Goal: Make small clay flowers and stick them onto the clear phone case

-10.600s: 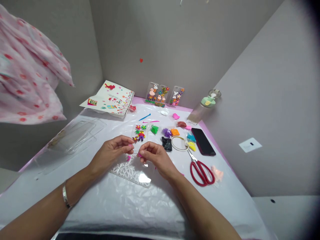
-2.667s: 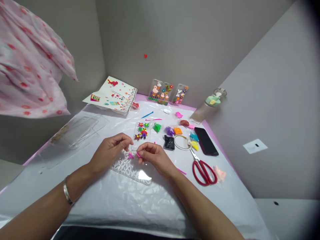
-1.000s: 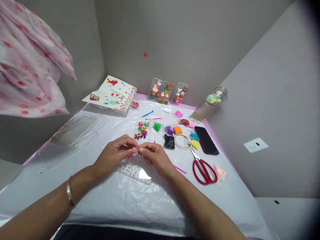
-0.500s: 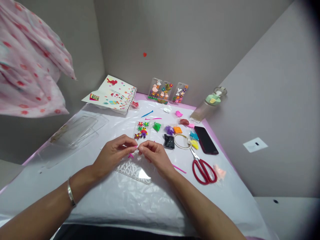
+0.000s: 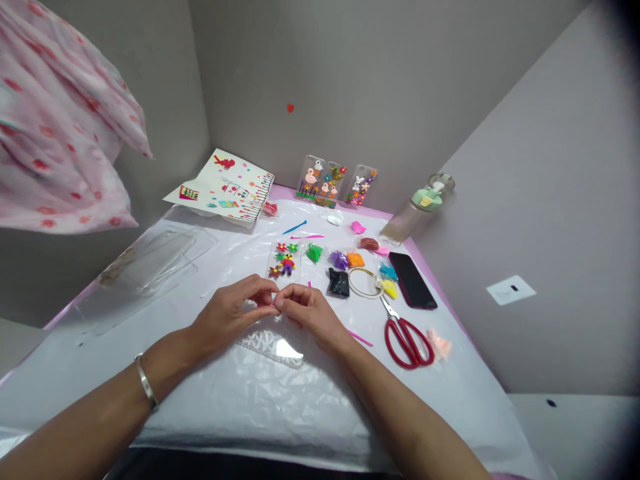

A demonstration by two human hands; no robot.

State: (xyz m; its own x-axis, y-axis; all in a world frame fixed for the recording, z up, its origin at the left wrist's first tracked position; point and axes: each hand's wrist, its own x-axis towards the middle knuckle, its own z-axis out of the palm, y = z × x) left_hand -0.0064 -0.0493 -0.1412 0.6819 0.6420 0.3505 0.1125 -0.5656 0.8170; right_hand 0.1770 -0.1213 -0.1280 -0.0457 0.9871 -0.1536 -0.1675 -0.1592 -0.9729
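Note:
My left hand [image 5: 234,308] and my right hand [image 5: 309,312] meet fingertip to fingertip in a pinch. Between them shows a speck of pink clay [image 5: 273,303], mostly covered by the fingers. Beneath the hands lies a clear, patterned plastic case [image 5: 270,348], partly hidden by them. Just beyond stands out a clear case bearing clay flowers and a small clay figure [image 5: 288,265] in red and purple. A pink stick tool [image 5: 360,338] lies right of my right hand.
Wrapped clay lumps, among them black [image 5: 339,283], purple [image 5: 339,259] and green [image 5: 314,253], sit beyond the hands. Rightward are a bangle [image 5: 365,283], red-handled scissors [image 5: 409,343] and a phone [image 5: 413,280]. Clear packaging [image 5: 150,263] lies left; decorated cases [image 5: 361,185] lean at the back.
My left hand has shifted slightly right and its fingertips now press against the right hand's. The pink piece on the patterned case, visible before, is now hidden behind the left hand.

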